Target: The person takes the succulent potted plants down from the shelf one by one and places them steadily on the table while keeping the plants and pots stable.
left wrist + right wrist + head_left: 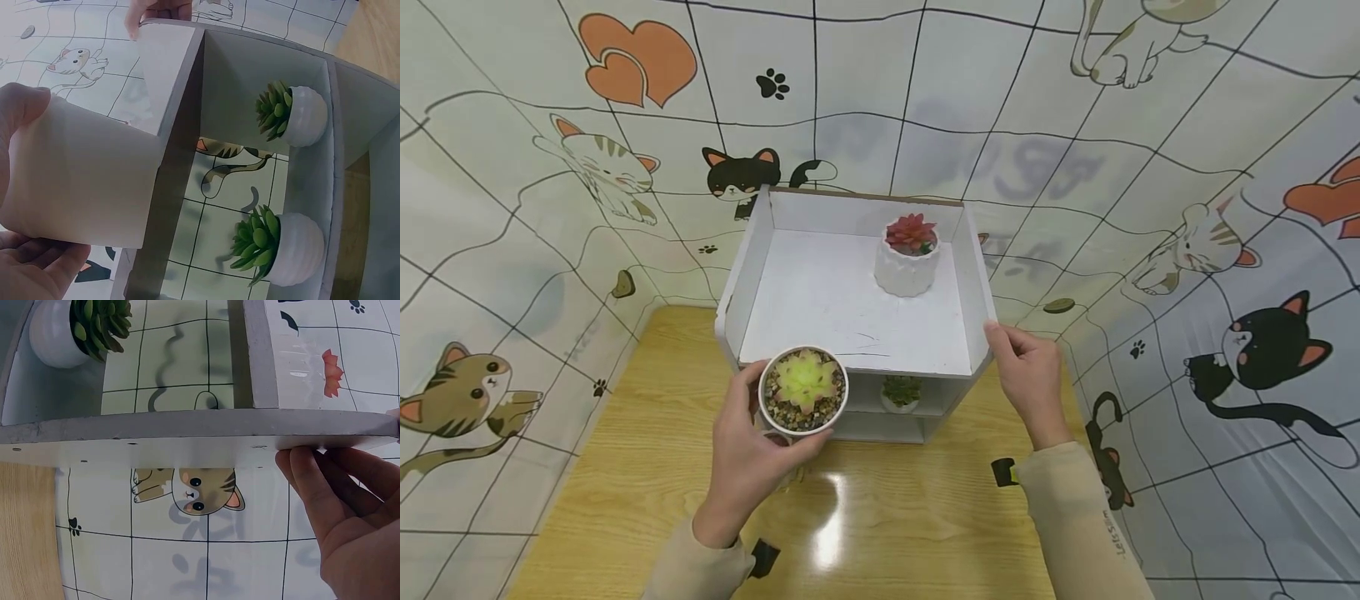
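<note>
My left hand [748, 454] grips a white pot [84, 178] holding a yellow-green succulent [806, 382] and pebbles. It hovers in front of the top left part of a white shelf unit [820, 287]. My right hand [1032, 379] pinches the front upper edge of the unit's right side panel; in the right wrist view its fingers [319, 494] touch the panel's outer face. On the top deck, at the back right, stands a white pot [907, 271] with a red succulent [912, 233]. Two green succulents [256, 240] in white pots sit in the compartment below.
The unit stands on a wooden table [917, 508]. Raised side panels [748, 275] and a back rim [865, 215] edge its top deck. White cloth with black grid lines and cartoon cats [741, 175] hangs behind and at both sides.
</note>
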### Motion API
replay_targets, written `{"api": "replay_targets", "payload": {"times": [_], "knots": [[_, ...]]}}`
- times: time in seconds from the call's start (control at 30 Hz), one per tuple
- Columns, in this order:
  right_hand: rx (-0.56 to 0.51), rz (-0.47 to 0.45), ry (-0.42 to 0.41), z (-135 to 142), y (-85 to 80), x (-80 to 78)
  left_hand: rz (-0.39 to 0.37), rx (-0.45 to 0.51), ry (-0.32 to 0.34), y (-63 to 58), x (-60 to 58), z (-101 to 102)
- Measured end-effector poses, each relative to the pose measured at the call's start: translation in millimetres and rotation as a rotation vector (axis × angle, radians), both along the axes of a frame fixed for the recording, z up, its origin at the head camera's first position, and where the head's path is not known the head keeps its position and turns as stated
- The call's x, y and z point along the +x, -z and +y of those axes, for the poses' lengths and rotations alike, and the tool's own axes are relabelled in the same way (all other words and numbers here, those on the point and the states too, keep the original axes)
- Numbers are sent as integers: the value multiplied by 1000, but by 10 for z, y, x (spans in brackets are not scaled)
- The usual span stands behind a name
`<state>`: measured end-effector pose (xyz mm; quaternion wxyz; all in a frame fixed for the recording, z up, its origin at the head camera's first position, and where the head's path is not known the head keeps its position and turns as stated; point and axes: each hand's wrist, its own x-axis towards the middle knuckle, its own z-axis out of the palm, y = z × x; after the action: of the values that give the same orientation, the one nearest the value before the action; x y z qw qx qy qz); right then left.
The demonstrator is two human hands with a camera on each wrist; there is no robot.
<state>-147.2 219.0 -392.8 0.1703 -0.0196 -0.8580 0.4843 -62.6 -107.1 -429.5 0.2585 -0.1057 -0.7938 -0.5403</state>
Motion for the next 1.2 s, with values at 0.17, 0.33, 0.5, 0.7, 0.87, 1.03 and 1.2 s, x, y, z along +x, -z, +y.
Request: {"api": "replay_targets", "payload": {"times": [0.17,0.33,0.5,0.7,0.87,1.03,1.2], "knots": [[0,4,-2,-2,-2,1,7,6,5,46,21,-4],[0,9,2,-10,-3,1,-22,13,7,75,59,-6],[-4,11,9,-18,-9,2,-67,27,3,114,98,-8],[-5,14,9,-17,1,-7,-123,60,16,174,143,-1],[-9,11,11,-20,0,-7,-139,58,16,236,172,11],[-6,14,12,-22,-3,-1,-125,47,5,286,192,18],[-11,6,10,-24,-6,5,-112,59,18,329,205,25]]}}
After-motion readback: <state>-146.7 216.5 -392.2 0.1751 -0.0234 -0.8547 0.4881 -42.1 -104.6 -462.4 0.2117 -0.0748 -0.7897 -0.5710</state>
